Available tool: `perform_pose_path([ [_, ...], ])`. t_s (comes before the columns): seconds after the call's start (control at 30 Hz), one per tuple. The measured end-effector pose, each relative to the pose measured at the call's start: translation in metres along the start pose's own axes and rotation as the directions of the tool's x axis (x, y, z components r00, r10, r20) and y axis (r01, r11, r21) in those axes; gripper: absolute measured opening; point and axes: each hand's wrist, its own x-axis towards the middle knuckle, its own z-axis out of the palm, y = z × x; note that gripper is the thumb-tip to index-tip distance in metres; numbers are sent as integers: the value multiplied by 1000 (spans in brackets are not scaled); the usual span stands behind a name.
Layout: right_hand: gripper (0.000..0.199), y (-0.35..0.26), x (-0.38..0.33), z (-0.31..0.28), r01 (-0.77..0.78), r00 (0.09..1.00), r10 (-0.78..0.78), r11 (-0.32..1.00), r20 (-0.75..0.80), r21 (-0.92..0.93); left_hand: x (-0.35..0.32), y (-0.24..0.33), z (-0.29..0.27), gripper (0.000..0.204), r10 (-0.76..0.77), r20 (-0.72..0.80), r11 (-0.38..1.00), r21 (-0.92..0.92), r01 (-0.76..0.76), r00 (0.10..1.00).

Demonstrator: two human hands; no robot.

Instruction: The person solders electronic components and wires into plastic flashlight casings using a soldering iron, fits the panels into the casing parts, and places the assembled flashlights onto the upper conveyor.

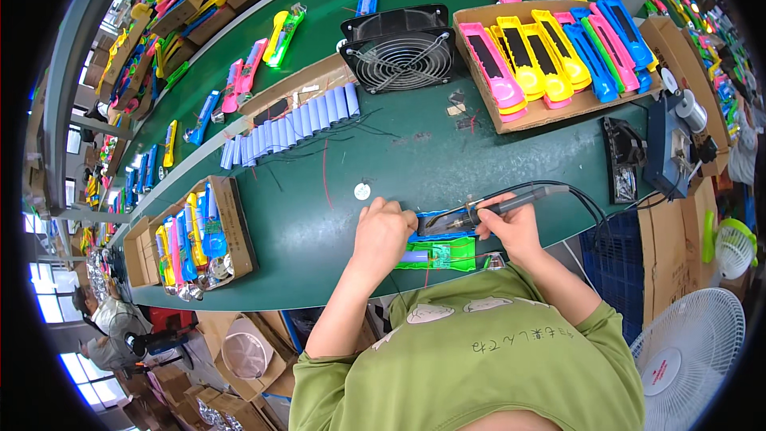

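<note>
Both hands meet over a blue plastic casing (pixel 441 222) lying lengthwise left to right on the green table (pixel 319 223): the left hand (pixel 381 233) presses closed on its left end, while the right hand (pixel 511 227) grips a soldering iron (pixel 511 203) angled leftward onto it.

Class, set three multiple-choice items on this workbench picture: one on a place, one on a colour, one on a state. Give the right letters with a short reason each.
1. Where does the black fan stand?
A. left of the box of coloured housings
B. on the floor
C. in a hand

2. What colour is the table top?
A. white
B. green
C. red

3. What is the right hand doing?
A. lying open and empty
B. gripping a soldering iron
C. lifting a box

Key: 1 A, it stands on the table beside the box; 2 B, its bare surface is green; 3 B, its fingers wrap the handle, while the left hand steadies the green piece.
</note>
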Motion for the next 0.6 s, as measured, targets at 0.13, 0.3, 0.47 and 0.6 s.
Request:
perform_pose_path([
  [0.13,12,0,3,6,-65,998,65,998,-14,-19,0,2,1,2,-31,-1,999,11,31,1000],
  [0.3,13,2,4,8,-67,998,66,996,-15,-65,0,4,4,2,-39,-3,997,71,39,999],
  [0.47,13,1,4,9,-59,998,58,994,-13,-91,1,3,7,3,-38,3,994,100,38,999],
  [0.6,13,-3,3,7,-71,997,71,994,5,-80,4,6,4,4,-56,21,992,115,54,998],
])
